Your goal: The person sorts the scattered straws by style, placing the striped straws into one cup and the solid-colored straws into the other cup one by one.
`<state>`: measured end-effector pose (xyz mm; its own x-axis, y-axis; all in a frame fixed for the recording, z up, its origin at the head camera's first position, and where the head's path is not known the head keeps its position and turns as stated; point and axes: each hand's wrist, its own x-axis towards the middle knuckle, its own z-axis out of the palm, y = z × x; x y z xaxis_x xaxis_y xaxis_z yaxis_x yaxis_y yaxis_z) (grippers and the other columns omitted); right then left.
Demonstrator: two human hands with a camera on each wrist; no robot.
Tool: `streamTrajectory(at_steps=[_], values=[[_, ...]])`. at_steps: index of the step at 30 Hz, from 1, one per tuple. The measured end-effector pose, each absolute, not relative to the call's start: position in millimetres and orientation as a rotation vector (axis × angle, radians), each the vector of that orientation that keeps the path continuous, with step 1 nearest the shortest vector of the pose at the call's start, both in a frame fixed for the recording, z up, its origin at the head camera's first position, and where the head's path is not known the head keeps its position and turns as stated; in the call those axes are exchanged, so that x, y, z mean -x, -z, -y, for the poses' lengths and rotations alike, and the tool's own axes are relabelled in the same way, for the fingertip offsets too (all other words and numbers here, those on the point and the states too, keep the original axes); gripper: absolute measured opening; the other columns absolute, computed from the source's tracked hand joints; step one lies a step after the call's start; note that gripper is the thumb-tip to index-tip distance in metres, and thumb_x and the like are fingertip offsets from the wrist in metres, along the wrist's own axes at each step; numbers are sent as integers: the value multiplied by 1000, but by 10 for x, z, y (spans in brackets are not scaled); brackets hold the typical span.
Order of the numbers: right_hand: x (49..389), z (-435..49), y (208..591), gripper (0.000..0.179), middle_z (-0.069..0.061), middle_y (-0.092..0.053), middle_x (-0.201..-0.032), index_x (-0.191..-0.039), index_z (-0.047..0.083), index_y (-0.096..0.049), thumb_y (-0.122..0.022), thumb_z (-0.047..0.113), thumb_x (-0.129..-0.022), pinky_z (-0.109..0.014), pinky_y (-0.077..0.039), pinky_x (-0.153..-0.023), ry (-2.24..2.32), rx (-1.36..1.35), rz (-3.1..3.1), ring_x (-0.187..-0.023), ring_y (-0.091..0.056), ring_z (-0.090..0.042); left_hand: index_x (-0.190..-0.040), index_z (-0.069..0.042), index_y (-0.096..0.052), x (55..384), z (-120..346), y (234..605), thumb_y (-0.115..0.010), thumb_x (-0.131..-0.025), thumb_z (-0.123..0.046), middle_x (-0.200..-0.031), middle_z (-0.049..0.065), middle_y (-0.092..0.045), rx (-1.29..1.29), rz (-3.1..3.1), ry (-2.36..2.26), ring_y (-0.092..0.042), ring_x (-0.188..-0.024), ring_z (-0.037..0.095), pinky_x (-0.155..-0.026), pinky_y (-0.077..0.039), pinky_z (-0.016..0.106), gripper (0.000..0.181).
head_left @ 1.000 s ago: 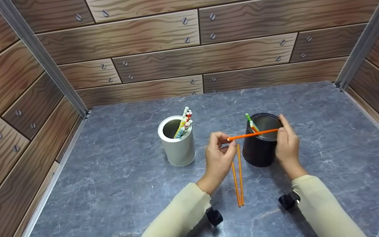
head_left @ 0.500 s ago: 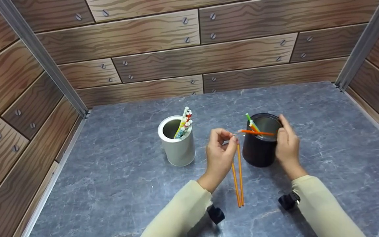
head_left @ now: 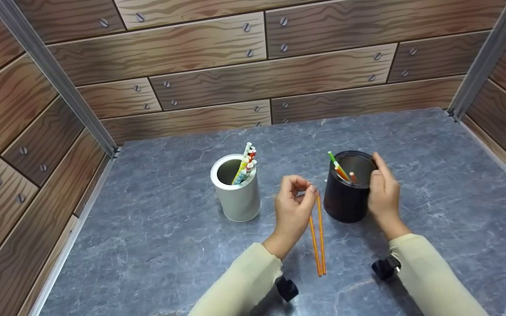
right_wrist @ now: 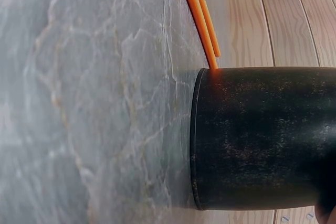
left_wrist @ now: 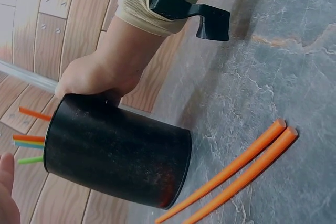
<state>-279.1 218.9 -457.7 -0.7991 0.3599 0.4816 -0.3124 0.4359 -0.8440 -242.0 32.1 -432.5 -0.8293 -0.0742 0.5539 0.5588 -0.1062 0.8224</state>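
Note:
In the head view my right hand [head_left: 384, 191] grips the right side of an upright black can [head_left: 345, 204], forefinger along its rim. Green straw [head_left: 331, 157] and orange straw [head_left: 352, 177] ends show inside it; the left wrist view also has a blue straw [left_wrist: 31, 144] there. My left hand [head_left: 294, 208] hovers left of the can, fingers loosely curled, thumb near the forefinger, holding nothing visible. Two orange straws [head_left: 322, 245] lie side by side on the table, partly hidden behind that hand. The right wrist view shows mostly the black can's wall [right_wrist: 262, 140].
A white can [head_left: 240, 204] stands to the left, with several patterned straws [head_left: 246, 164] leaning in it. The grey marble-look tabletop [head_left: 156, 245] is bounded by wood-print walls [head_left: 218, 44] at the back and sides.
The orange straw held at its end by my left hand has been let go and has dropped into the black can. My right hand stays on the can.

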Motion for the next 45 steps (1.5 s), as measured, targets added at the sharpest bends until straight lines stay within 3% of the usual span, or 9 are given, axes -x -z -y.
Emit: streamTrajectory(at_steps=[7, 14, 24, 28, 35, 45], values=[[2783, -2197, 4576, 43, -14, -47, -137, -134, 0, -47, -34, 8, -94, -28, -30, -106, -1403, 34, 2067, -127, -40, -22, -91, 1, -48, 2439, -303, 4388, -60, -80, 3, -86, 14, -58, 422, 1907, 1906, -61, -78, 13, -64, -53, 27, 16], [2797, -2190, 4578, 43, -14, -48, -136, -134, 0, -47, -34, 9, -94, -28, -31, -105, -1400, 43, 2066, -126, -41, -21, -91, -3, -54, 2509, -248, 4619, -70, -74, -10, -82, 4, -59, 180, 2315, 1784, -55, -69, 4, -65, -47, 19, 24], [2799, -2177, 4594, 44, -15, -46, -137, -134, 0, -47, -33, 10, -93, -28, -29, -106, -1404, 35, 2077, -128, -39, -22, -92, -2, -56, 2608, -135, 5049, -74, -70, -11, -79, 5, -57, 8, 2676, 1634, -53, -67, 13, -58, -47, 23, 29], [2799, -2185, 4577, 44, -15, -47, -137, -134, 1, -47, -33, 11, -93, -28, -29, -106, -1394, 40, 2080, -128, -39, -23, -89, -4, -55, 2634, -174, 5064, -74, -71, -15, -74, 1, -54, 25, 2731, 1561, -52, -61, 12, -54, -46, 23, 28], [2811, -2209, 4574, 44, -15, -46, -138, -134, -1, -46, -34, 9, -93, -29, -29, -107, -1381, 21, 2095, -129, -39, -26, -84, -8, -55, 2672, -254, 5041, -76, -69, -24, -72, 0, -54, 34, 2839, 1335, -51, -67, 16, -63, -43, 26, 30], [2796, -2223, 4577, 44, -13, -46, -138, -134, 2, -47, -34, 10, -93, -28, -28, -107, -1390, 30, 2092, -129, -39, -25, -79, -11, -51, 2685, -290, 4996, -73, -65, -16, -68, 0, -52, 99, 2905, 1113, -50, -64, 20, -61, -43, 29, 26]])
